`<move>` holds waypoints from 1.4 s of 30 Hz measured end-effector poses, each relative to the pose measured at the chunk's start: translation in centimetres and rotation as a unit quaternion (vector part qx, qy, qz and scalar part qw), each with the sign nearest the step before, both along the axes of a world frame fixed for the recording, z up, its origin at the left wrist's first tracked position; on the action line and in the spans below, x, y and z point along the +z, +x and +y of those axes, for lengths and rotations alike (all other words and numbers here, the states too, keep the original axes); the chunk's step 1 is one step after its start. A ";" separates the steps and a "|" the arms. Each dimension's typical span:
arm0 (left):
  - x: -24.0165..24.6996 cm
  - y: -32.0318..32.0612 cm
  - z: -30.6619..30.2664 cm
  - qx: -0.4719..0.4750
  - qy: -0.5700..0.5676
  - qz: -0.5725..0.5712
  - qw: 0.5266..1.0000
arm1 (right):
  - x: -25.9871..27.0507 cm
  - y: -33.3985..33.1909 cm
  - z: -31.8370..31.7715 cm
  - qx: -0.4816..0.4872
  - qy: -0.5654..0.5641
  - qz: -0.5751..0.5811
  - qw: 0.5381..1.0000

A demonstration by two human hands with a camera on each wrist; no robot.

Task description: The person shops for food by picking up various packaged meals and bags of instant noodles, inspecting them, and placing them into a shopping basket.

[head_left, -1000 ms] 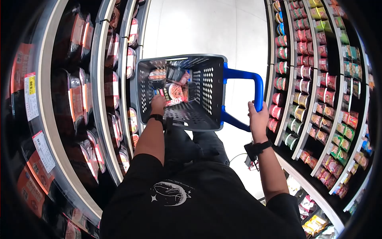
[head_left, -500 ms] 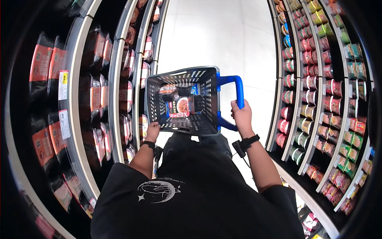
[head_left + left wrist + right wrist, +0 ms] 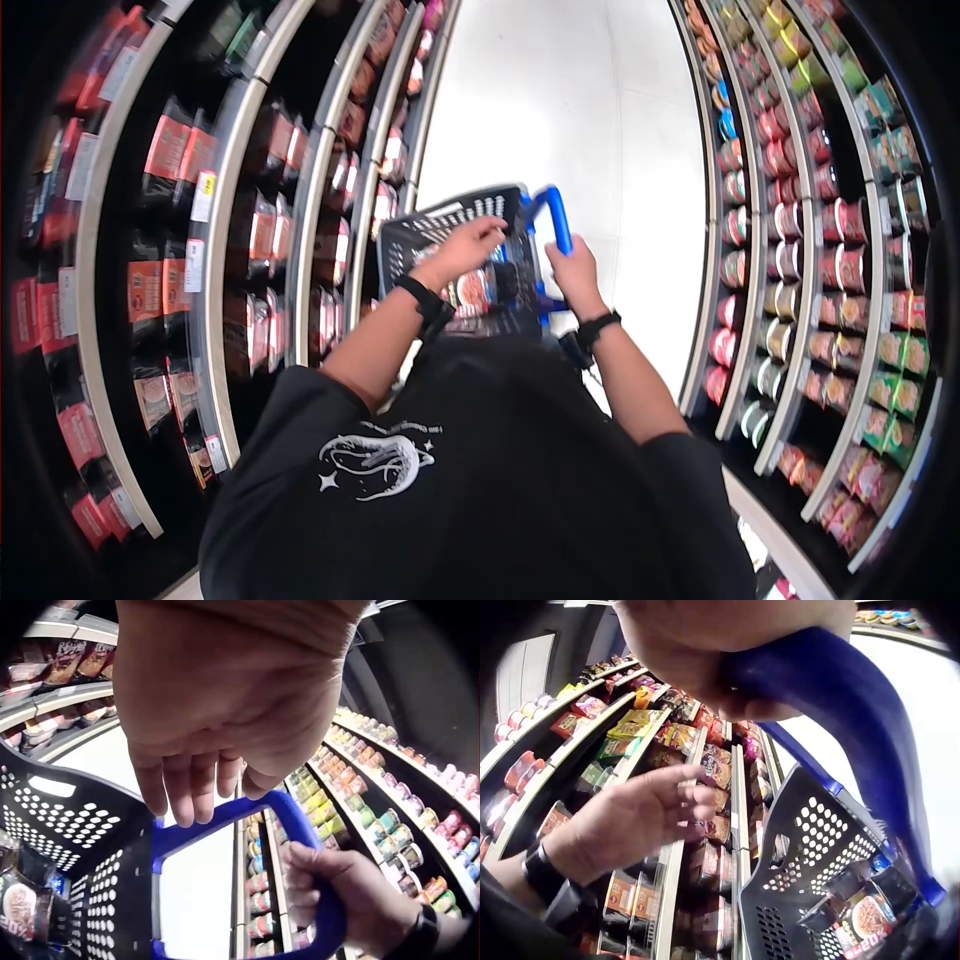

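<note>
My right hand (image 3: 575,268) grips the blue handle (image 3: 557,222) of a dark grey shopping basket (image 3: 789,847); its fingers wrap round the bar in the left wrist view. Over the basket's opening reaches my left hand (image 3: 465,248), holding nothing. The left wrist view shows that hand (image 3: 225,705) with fingers loosely extended, overlapping the handle's near arm. Inside the basket lies a packaged meal (image 3: 866,921) with a bowl of food pictured on its front and large "20%" lettering. Black-wrapped packs (image 3: 896,886) lie beside it.
Shelves (image 3: 225,270) of red and black food packs line the left side. On the right, shelves (image 3: 715,290) hold instant noodle cups and bagged packs. A white floor (image 3: 560,90) runs between them. Both wrists wear black straps (image 3: 600,328).
My left hand has gone from inside the basket to its near left rim, then up over the opening towards the handle side. The right hand keeps holding the handle as the view shifts.
</note>
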State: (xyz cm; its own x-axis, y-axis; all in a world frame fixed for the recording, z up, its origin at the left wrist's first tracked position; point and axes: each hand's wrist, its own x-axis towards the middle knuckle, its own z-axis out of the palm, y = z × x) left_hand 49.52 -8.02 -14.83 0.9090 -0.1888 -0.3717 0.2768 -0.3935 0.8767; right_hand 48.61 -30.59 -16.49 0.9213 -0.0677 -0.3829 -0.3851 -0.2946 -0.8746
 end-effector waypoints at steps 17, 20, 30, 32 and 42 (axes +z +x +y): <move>1.0 -5.9 -4.9 -0.253 0.031 0.081 0.964 | 1.8 -9.8 -4.9 0.071 0.192 0.242 0.948; 0.7 -5.3 -6.7 -0.328 0.023 0.146 0.933 | 4.5 -8.2 -5.7 0.193 0.058 0.213 0.956; 4.6 -6.5 -7.2 -0.367 0.006 0.205 0.907 | 4.6 -1.5 -3.1 0.210 -0.149 -0.298 0.919; 4.1 -5.9 -6.0 -0.356 0.013 0.212 0.910 | 4.0 -1.0 -2.2 0.190 -0.159 -0.311 0.917; 4.0 -0.9 2.3 -0.317 0.183 0.084 0.927 | 3.0 4.1 5.4 0.200 -0.149 -0.297 0.922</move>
State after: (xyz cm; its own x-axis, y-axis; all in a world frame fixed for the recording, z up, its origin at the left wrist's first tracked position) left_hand 48.65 -5.67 -10.85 0.5815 -0.4979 -0.6433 0.0088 -0.7869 0.6170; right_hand 52.67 -25.22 -13.49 0.9365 0.3015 0.1790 0.3275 -0.5698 -0.7537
